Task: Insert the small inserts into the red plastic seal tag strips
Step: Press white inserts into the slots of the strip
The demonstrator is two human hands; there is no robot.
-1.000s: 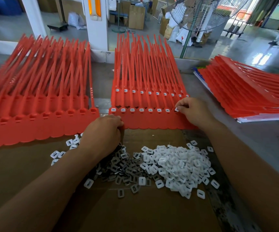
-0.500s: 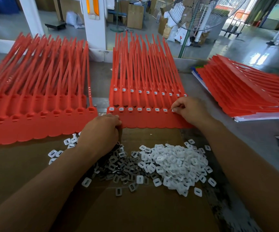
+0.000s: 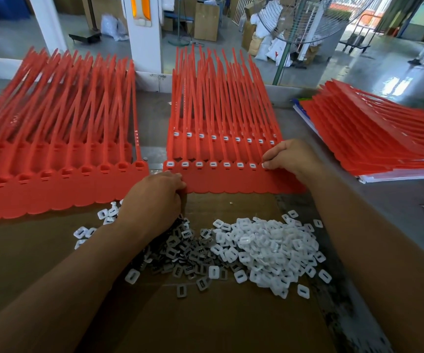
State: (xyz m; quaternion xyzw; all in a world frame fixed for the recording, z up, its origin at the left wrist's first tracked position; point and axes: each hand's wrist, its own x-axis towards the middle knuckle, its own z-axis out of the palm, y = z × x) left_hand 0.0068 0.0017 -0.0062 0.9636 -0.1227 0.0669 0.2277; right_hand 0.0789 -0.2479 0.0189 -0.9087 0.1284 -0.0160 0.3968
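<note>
Right hand (image 3: 291, 156) pinches an insert (image 3: 265, 166) on centre strip (image 3: 231, 180). Left hand (image 3: 154, 200) is curled at the strip's lower-left corner; whether it grasps anything cannot be told.

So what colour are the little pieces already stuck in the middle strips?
White. The inserts sit in the red middle strips, clearest in the head view.

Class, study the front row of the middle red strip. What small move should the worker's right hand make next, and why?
Probably the right hand should push the white insert at its fingers fully into its socket. Seven inserts to its left already sit seated, and the left hand rests against the strip's near edge.
</note>
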